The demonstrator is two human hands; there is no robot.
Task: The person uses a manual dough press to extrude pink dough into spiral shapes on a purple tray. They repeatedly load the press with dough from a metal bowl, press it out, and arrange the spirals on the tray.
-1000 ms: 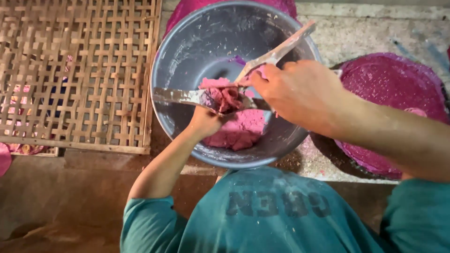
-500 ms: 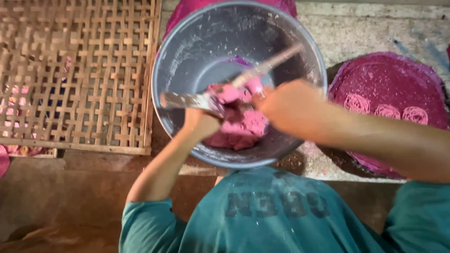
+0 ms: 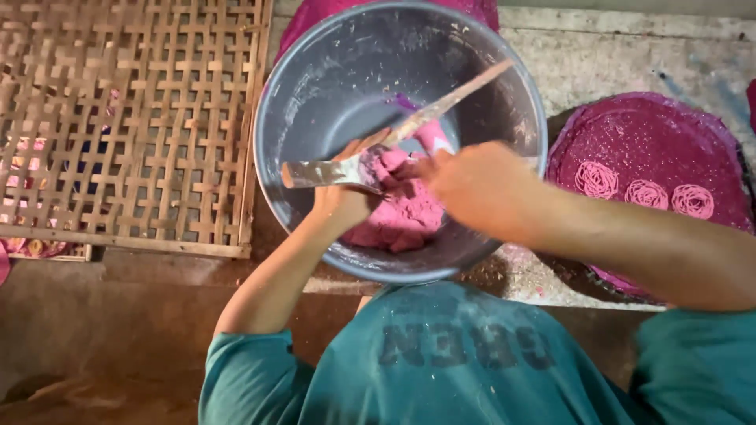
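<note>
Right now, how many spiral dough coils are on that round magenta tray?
3, in a row on the magenta tray: left coil, middle coil, right coil. The right forearm may hide more.

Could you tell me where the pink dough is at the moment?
In the head view, the pink dough lies at the near side of the grey bowl, under both hands, right of the woven bamboo tray.
</note>
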